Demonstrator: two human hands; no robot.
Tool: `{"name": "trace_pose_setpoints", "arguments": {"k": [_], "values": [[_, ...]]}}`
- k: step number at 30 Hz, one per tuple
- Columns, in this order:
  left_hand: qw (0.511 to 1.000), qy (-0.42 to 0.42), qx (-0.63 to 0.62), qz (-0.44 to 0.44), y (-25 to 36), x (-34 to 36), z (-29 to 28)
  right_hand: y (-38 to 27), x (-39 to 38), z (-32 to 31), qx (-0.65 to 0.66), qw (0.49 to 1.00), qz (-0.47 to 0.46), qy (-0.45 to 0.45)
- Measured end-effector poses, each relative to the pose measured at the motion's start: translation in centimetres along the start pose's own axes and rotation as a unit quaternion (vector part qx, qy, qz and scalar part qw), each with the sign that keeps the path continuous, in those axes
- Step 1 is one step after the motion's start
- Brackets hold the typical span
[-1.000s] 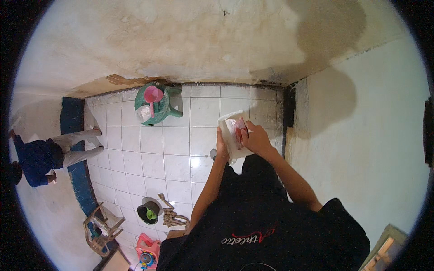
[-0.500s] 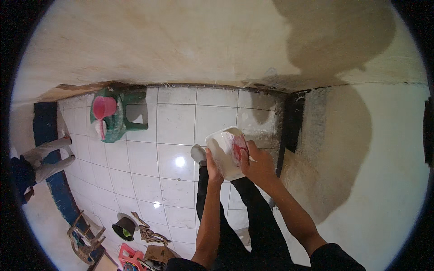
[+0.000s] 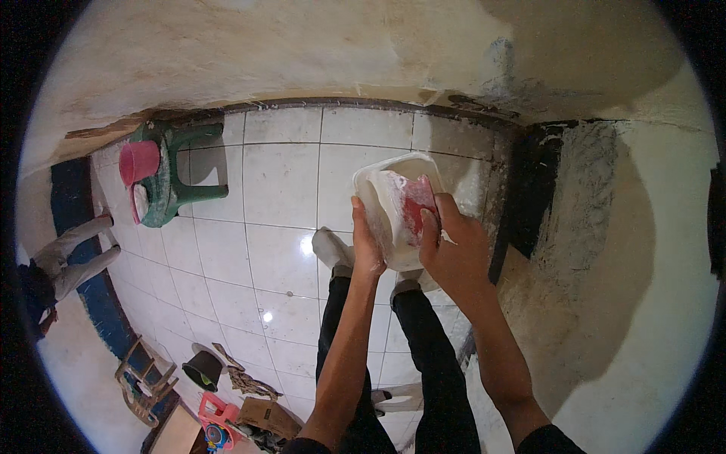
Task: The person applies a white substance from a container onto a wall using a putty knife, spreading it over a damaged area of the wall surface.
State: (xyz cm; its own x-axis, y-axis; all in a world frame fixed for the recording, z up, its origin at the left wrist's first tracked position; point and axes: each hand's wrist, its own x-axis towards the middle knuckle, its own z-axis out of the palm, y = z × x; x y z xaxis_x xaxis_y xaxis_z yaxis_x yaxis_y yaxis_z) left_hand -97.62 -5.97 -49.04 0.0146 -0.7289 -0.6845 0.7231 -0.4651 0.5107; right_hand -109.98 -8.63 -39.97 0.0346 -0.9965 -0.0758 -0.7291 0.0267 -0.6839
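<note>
White tub (image 3: 393, 208), smeared with plaster, sits between my two hands above the tiled floor (image 3: 272, 189), tipped so its open mouth faces up and toward me. Far to the left of the tub, a green plastic stool (image 3: 178, 178) lies on its side with a pink bucket (image 3: 140, 160) against it, well apart from me. Just left of the tub, my left hand (image 3: 367, 250) is wrapped around its near wall, thumb up along the rim. Inside the tub, a red scraper (image 3: 416, 208) lies with its long side running away from me, toward the far rim. Right of the tub, my right hand (image 3: 454, 253) is closed on that scraper, fingers reaching into the mouth, so this hand is the nearer one to the tool. Beyond the tub to the right stands the rough plastered wall (image 3: 605, 303).
</note>
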Motion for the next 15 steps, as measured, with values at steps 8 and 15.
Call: {"name": "trace_pose_setpoints", "arguments": {"k": [8,15], "values": [[1.0,-0.01,0.001,-0.01,-0.4,-0.1,0.8,0.6,-0.3,0.6,-0.039,0.999,0.013,-0.036],[0.999,-0.014,0.033,-0.022,0.4,0.4,0.5,2.9,0.9,2.2,0.025,0.998,0.056,-0.013]]}}
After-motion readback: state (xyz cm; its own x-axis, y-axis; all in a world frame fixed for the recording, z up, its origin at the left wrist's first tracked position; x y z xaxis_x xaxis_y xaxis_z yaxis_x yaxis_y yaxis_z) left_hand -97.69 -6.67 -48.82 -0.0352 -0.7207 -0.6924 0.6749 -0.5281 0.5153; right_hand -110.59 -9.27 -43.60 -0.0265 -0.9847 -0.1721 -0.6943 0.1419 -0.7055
